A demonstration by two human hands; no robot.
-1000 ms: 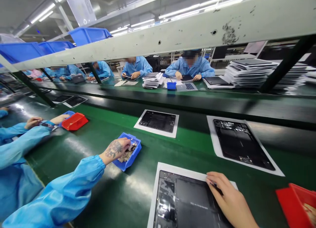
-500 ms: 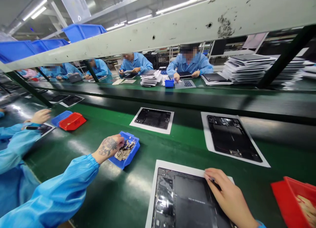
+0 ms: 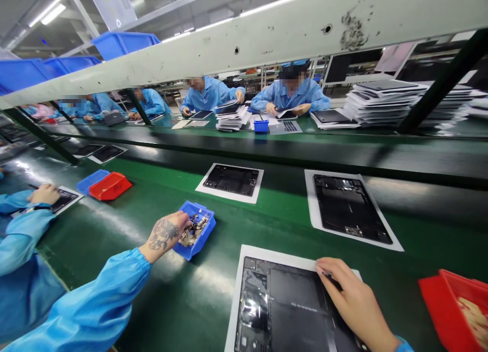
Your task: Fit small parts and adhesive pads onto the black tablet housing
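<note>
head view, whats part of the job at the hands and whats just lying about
In use:
left hand
blue tray of small parts
right hand
opened tablet casing

Lying about:
red tray
farther tablet casing on paper

Open tablet shell point(image 3: 297, 301) lies flat; blue tray point(image 3: 186, 251) (metal parts point(image 3: 194, 234)).

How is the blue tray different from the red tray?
The blue tray is blue, and the red tray is red. The blue tray holds a heap of small metal bits, while the red tray holds pale pieces that are hard to make out. The left hand is right at the blue tray, but the right hand is not touching the red tray. Both are open trays on the green belt.
</note>
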